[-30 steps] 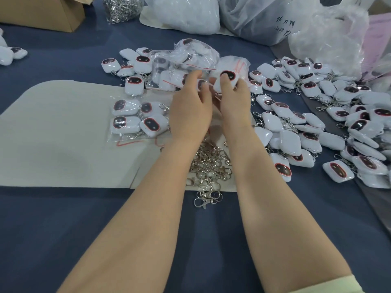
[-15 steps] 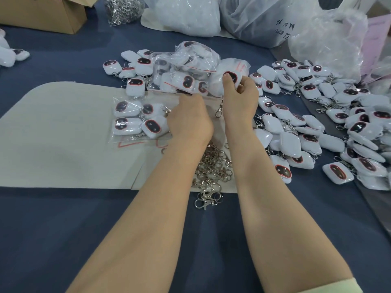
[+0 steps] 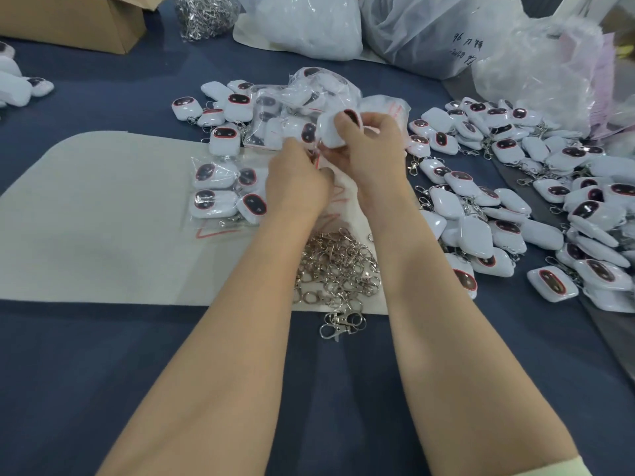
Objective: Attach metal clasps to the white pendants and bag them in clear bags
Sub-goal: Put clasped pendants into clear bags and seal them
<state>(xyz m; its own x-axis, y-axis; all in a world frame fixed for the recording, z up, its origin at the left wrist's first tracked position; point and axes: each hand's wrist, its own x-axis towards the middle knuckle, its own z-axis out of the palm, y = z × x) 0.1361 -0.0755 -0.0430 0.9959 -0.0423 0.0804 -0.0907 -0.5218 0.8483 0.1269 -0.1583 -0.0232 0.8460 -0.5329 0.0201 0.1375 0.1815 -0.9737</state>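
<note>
My right hand [image 3: 372, 156] grips a white pendant [image 3: 331, 130] with a dark, red-rimmed face, held just above the table at centre. My left hand [image 3: 297, 180] sits beside it, fingers curled and pinching the mouth of a clear bag with a red strip [image 3: 338, 197] that lies under both hands. A pile of loose metal clasps [image 3: 338, 266] lies between my forearms on the pale mat [image 3: 103, 214]. Filled clear bags [image 3: 220, 194] rest to the left and behind [image 3: 309, 97]. Many pendants with clasps [image 3: 508, 207] are spread to the right.
A cardboard box [image 3: 79, 22] stands at the back left, with a heap of metal clasps [image 3: 206, 15] beside it. Large plastic sacks [image 3: 429, 29] line the back edge. A few white pendants [image 3: 20, 87] lie at the far left on the blue tablecloth [image 3: 103, 389].
My right hand has drawn the pendant back toward me and down from the bagged pile. My left hand has shifted right and taken hold of the clear bag's mouth.
</note>
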